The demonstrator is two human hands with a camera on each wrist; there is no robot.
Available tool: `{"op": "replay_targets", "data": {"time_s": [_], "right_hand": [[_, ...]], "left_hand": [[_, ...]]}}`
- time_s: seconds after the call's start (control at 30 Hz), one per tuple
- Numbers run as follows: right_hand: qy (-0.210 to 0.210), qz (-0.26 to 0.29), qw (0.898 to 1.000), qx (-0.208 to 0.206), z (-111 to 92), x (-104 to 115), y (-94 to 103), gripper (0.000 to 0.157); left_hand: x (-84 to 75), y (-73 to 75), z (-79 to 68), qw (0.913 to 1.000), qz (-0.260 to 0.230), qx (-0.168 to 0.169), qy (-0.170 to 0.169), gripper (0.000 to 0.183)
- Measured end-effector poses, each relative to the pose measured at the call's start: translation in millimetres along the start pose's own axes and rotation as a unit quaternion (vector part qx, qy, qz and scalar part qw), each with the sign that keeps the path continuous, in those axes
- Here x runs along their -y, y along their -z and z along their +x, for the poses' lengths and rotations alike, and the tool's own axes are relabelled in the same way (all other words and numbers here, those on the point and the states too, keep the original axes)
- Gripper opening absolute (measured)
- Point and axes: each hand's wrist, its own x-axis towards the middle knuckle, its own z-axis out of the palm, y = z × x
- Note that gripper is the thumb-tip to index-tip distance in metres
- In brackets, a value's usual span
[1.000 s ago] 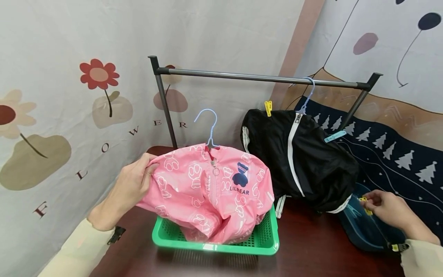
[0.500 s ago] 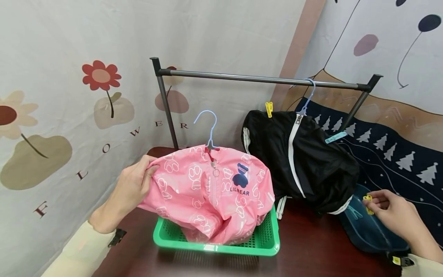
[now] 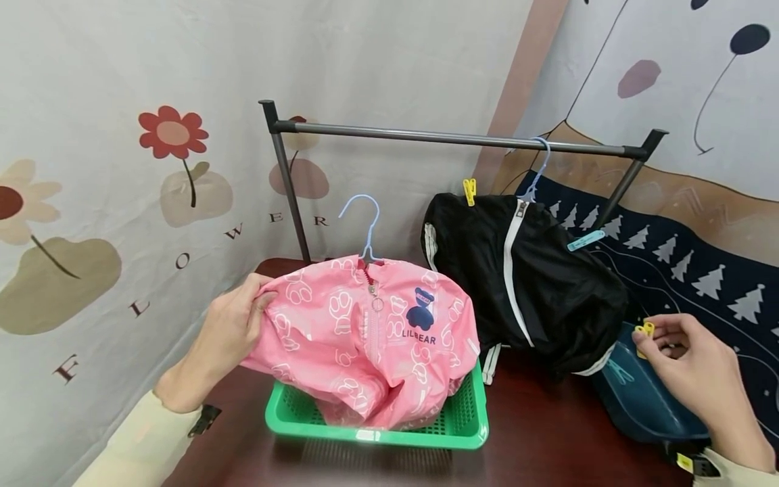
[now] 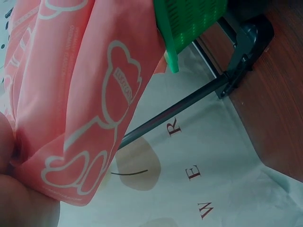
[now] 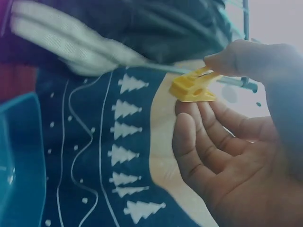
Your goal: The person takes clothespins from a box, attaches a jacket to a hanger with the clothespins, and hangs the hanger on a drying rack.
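My left hand point(image 3: 228, 325) pinches the left shoulder of a pink jacket point(image 3: 341, 325) printed with white outlines and a navy bear. A blue hanger point(image 3: 368, 233) sits inside the jacket, its hook standing free above the collar. The jacket's lower part lies in a green basket point(image 3: 377, 436). Over at the right, my right hand point(image 3: 700, 365) pinches a yellow clothespin point(image 3: 644, 337) between thumb and fingers. In the right wrist view that clothespin point(image 5: 193, 89) shows plainly, the thumb on one handle. Below this hand is a dark blue bin point(image 3: 657, 392) with a teal clothespin point(image 3: 619, 372) in it.
A dark metal rack point(image 3: 450, 137) spans the back of the brown table point(image 3: 535, 433). From its rail hangs a black jacket point(image 3: 481, 270) with white zip, carrying a yellow clothespin point(image 3: 469, 191) and a light blue clothespin point(image 3: 586, 240). Printed cloth point(image 3: 201, 61) covers the walls behind.
My right hand has risen out of the blue bin with the yellow clothespin and turned so its fingers face up more. The left hand keeps its hold on the pink jacket.
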Motion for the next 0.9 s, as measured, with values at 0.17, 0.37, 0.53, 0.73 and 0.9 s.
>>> {"op": "replay_targets", "data": {"time_s": [0.17, 0.37, 0.53, 0.73, 0.9], "right_hand": [[0.037, 0.045, 0.998, -0.040, 7.0, 17.3, -2.0, 0.033], [0.086, 0.109, 0.989, -0.060, 13.3, 41.5, -3.2, 0.037], [0.149, 0.153, 0.976, -0.048, 21.6, 64.6, -9.8, 0.040], [0.187, 0.175, 0.966, -0.012, 30.1, 91.5, -25.3, 0.044], [0.209, 0.174, 0.962, 0.023, 38.2, 110.5, -33.1, 0.043]], "left_hand": [[0.6, -1.5, -0.7, 1.0000, -0.002, -0.002, 0.010, 0.029], [1.1, -2.6, -2.4, 0.9998, -0.001, -0.001, 0.021, 0.030], [1.9, -3.6, -3.1, 0.9997, -0.001, -0.010, 0.021, 0.028], [1.6, -6.0, -3.5, 0.9997, -0.003, -0.020, 0.015, 0.025], [-1.2, -10.8, -1.5, 0.9996, -0.011, -0.022, 0.011, 0.026]]}}
